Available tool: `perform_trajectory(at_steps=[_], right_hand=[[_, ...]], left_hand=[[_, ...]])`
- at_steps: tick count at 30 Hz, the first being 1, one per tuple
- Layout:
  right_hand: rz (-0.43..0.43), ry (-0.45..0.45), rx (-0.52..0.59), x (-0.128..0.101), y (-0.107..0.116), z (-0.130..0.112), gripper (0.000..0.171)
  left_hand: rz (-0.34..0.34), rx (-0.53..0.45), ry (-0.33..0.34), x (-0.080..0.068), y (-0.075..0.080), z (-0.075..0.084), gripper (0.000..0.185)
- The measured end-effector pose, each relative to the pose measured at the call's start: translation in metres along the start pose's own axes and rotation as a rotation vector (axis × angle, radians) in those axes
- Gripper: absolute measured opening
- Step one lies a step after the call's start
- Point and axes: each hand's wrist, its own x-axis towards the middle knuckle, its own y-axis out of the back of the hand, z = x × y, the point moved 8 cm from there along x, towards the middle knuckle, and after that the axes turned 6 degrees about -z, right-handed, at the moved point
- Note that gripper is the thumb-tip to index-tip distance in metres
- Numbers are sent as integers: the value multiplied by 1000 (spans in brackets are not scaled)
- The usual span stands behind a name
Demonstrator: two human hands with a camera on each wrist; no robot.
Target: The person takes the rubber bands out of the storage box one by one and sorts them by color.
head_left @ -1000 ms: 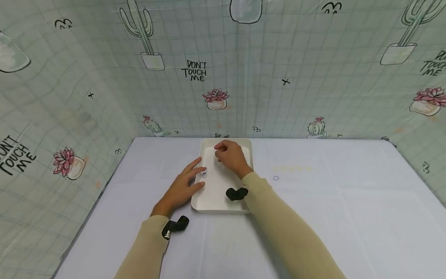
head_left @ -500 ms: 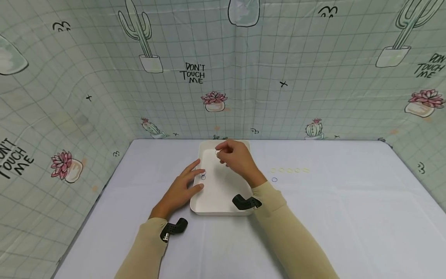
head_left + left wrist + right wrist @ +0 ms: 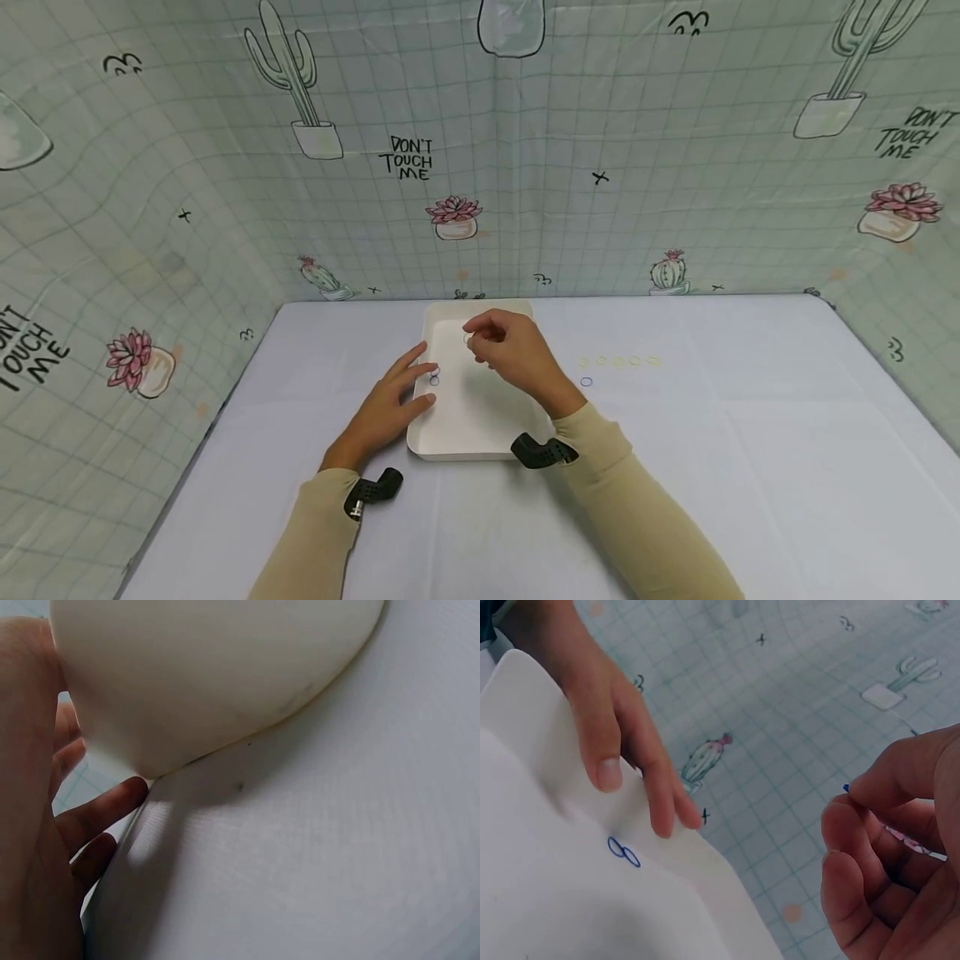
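Note:
A white tray (image 3: 472, 433) lies on the table ahead of me. My left hand (image 3: 420, 382) rests with straight fingers on the tray's left rim, next to two small blue rings (image 3: 434, 377) lying inside it. The right wrist view shows the same rings (image 3: 623, 852) just below the left hand's fingertips (image 3: 609, 772). My right hand (image 3: 476, 337) hovers over the tray's far half, fingers curled, pinching a small ring (image 3: 467, 339). In the right wrist view only a blue sliver of that ring (image 3: 846, 788) shows. The left wrist view shows the tray's outer wall (image 3: 210, 675).
A row of several pale yellow rings (image 3: 618, 362) and one blue ring (image 3: 586, 382) lie on the white table (image 3: 750, 467), right of the tray. Cactus-print sheets (image 3: 600, 167) wall the table at the back and both sides.
My right hand has drawn back from the tray's far end toward me and risen a little, still pinched. The left hand has stayed on the rim.

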Motion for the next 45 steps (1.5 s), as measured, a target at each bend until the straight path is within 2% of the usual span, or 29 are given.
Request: perform_trajectory(at_steps=[14,26,33,45], right_hand=[[28,-31,-34,-29,21,13,14],[109,-11,-5,-45,47,23,13],[116,-9,-2,-56,58,26,14],[132,-55,-36,-68,77,45,16]], left_hand=[[10,9,-8,-1,1,-1,48],[8,4,-1,0,0,-2,48],[7,9,-16,0,-1,-2,48],[6,10,-24,0,0,-3,47]])
